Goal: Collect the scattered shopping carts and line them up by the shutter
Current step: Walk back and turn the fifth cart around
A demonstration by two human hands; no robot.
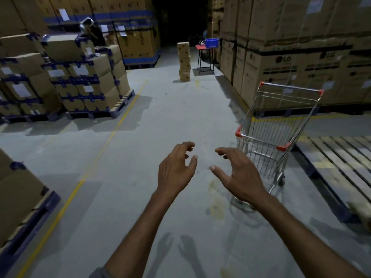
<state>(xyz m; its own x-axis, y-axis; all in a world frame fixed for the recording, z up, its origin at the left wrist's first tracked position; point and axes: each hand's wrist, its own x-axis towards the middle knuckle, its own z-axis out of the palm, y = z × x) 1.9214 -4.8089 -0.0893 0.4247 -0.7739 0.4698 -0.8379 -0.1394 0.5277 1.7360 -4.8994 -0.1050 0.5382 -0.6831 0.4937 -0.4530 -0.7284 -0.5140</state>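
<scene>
Left hand (pixel 176 167): bare, held out over the floor, fingers loosely curled and spread apart from the thumb, holding nothing.

Right hand (pixel 236 173): bare, beside the left and apart from it, thumb stretched inward, fingers bent and relaxed, nothing in its grasp.

Shopping cart (pixel 268 137): one, of thin bright metal wire, tapered basket, red plastic caps at the corners and on the ends of the handle bar. Stands upright on small wheels to the right of the right hand, near the large cartons and just beside a slatted pallet.

Floor (pixel 160 121): smooth grey concrete, dull sheen, with a painted yellow line (pixel 112 133) running along the left side.

Large cartons (pixel 301 47): tall brown cardboard, printed in black, stacked as a wall on the right.

Smaller boxes (pixel 80 77): brown cardboard with dark blue strapping and white labels, piled on pallets at the left.

Slatted pallet (pixel 341 157): flat, dark-framed, pale boards, on the floor at the right.

Narrow stack of boxes (pixel 184 61): cardboard, standing alone far down the aisle.

Small table (pixel 200 46): red top, thin black legs, carrying a blue crate (pixel 211 42).
</scene>
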